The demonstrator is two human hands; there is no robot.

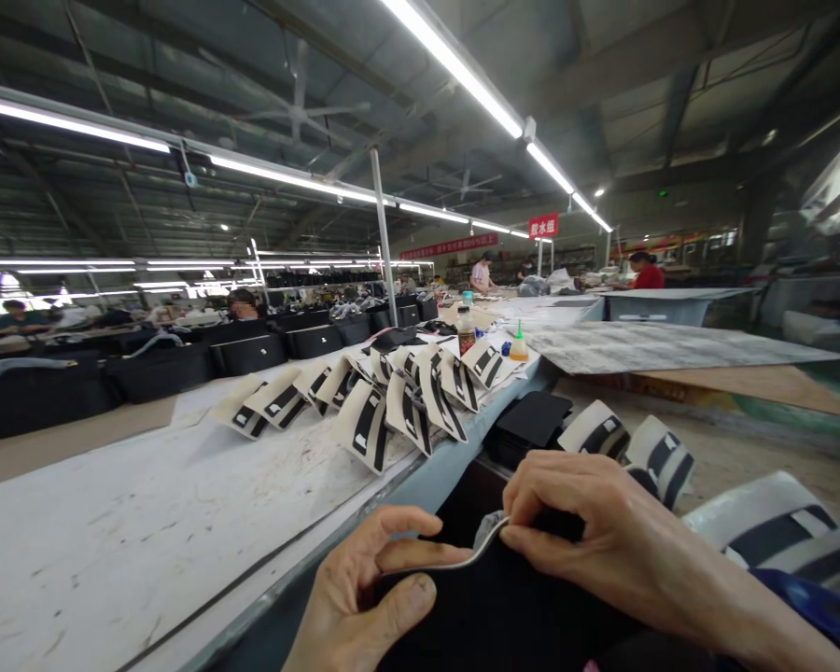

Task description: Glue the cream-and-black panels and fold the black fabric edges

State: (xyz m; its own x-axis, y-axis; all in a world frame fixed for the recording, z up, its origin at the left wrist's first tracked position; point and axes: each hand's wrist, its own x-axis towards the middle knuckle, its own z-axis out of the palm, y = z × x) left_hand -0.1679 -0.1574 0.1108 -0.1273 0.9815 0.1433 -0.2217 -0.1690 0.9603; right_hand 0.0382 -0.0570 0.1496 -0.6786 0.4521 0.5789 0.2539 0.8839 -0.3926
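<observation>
A black panel (490, 607) with a thin pale edge is held up close to me, its edge bent in a wave. My left hand (374, 588) grips that edge, thumb on the dark face and fingers behind. The fingers of my right hand (578, 513) are closed in a pinch on the edge a little further right. A small crumpled grey piece (488, 528) shows behind the edge between both hands; what it belongs to is hidden. Beyond my hands, several curved cream pieces (364, 425) with black strips lie overlapping on the white table (112, 541).
More cream pieces (662, 462) and a black stack (532, 425) sit at right, below table height. A green-tipped glue bottle (519, 345) and a dark jar (466, 329) stand further back. Black bags (161, 373) line the left. A metal post (384, 238) rises behind; people work far off.
</observation>
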